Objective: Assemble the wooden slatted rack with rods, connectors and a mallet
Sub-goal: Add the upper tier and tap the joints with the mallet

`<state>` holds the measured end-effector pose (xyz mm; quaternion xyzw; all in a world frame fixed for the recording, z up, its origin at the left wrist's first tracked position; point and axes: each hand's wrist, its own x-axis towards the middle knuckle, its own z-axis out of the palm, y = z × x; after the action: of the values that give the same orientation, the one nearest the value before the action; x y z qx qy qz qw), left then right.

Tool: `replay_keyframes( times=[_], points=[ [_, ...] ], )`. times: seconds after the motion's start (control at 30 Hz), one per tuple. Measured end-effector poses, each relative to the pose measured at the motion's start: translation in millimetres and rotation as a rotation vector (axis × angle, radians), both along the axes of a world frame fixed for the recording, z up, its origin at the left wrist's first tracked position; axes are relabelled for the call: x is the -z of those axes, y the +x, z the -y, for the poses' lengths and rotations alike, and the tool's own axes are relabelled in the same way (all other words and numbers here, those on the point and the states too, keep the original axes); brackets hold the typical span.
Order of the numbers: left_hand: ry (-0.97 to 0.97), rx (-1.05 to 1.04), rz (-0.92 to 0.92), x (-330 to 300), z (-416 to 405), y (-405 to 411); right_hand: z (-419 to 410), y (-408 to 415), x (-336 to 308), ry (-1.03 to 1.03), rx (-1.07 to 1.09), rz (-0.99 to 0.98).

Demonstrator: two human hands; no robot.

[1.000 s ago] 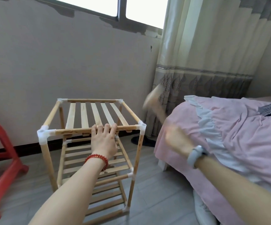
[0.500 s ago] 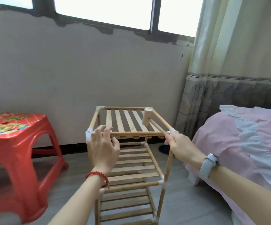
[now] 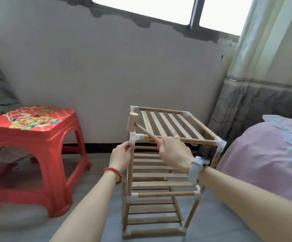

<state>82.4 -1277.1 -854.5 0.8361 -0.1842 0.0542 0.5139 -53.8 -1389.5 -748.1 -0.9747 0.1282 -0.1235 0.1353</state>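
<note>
Since half second ago: mallet swung from far right corner to near left corner; left hand dropped from front rail to corner post.

Three-tier pale wooden slatted rack (image 3: 161, 172) stands upright on grey floor, between red plastic stool (image 3: 31, 137) and pink-covered bed (image 3: 264, 154).

Right hand (image 3: 174, 152) clenched round handle of small wooden mallet (image 3: 132, 122); head poised just above white plastic corner connector (image 3: 133, 137).

Left hand (image 3: 121, 155) pinches post directly under that connector.

Risks, as I judge: glancing blow slips onto left fingers; off-centre strike tilts light frame or cracks connector.
</note>
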Motion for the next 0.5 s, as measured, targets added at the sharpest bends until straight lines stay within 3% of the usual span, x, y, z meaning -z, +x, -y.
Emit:
replay_keyframes(
  times=[0.07, 0.17, 0.23, 0.27, 0.37, 0.4, 0.5],
  points=[
    [0.015, 0.042, -0.007, 7, 0, -4, 11, 4, -26, 0.008, 0.035, 0.132],
    [-0.019, 0.048, -0.023, 11, -3, -1, 18, 2, -90, 0.061, 0.024, 0.56],
    [-0.012, 0.059, -0.032, 13, -4, 2, 15, -5, -88, 0.13, -0.003, 0.817],
    [-0.023, 0.064, -0.038, 14, -5, 2, 9, -8, -69, 0.135, -0.028, 0.782],
    [-0.087, 0.094, -0.078, 16, -4, 0, -8, -15, -3, -0.022, -0.006, 0.033],
    [-0.105, 0.117, -0.098, 18, -2, -1, -1, -14, -5, -0.082, 0.019, -0.007],
    [-0.117, 0.152, -0.154, 26, 0, -3, 18, -10, -68, -0.013, 0.071, 0.411]
  ],
)
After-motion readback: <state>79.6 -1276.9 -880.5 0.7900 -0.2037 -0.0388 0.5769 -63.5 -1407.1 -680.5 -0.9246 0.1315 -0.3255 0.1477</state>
